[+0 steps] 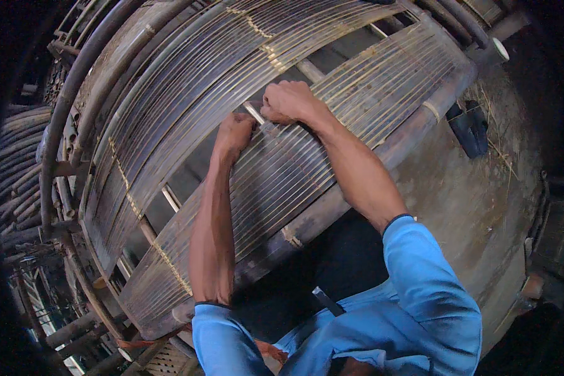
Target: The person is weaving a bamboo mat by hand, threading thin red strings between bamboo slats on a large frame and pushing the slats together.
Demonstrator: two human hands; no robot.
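Observation:
A wide frame of round poles carries two panels of thin, closely spaced strips, a far panel [194, 81] and a near panel [282, 172]. Both of my hands are at the far edge of the near panel, beside the gap between the panels. My left hand [235, 133] is closed there, its fingertips hidden. Slightly farther off and to the right, my right hand [287, 102] is curled into a fist; whatever it grips is hidden. A short pale bar [255, 113] shows between the hands. Pale woven bindings [126, 172] cross the strips.
A thick round pole [319, 216] edges the near panel, close to my body. Dark footwear [470, 128] lies on the floor to the right. Stacked poles [25, 169] stand at the left. A dark flat-ended handle [328, 301] sticks up at my waist.

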